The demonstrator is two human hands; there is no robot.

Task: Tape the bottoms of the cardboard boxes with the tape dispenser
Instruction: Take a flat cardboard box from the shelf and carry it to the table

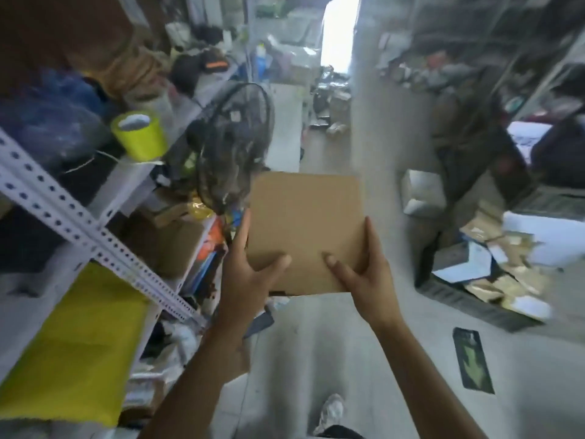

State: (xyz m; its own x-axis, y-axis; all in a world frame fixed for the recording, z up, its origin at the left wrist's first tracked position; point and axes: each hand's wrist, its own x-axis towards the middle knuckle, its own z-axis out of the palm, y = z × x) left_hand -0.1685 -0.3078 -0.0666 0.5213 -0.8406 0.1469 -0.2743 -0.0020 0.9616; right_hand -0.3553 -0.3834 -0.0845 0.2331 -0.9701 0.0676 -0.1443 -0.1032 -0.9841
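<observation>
A plain brown cardboard box (305,226) is held in front of me above the floor, one flat face turned up toward the camera. My left hand (250,267) grips its near left edge, thumb on top and fingers along the side. My right hand (364,270) grips the near right edge the same way. No tape shows on the visible face. No tape dispenser is in sight. A yellow-green roll of tape (139,134) stands on the shelf to the left.
A white slotted metal shelf (79,223) packed with boxes and a yellow sheet (72,353) fills the left. A black fan (234,144) stands just left of the box. Loose packaging and a dark crate (493,274) lie on the right. My shoe (330,410) is below.
</observation>
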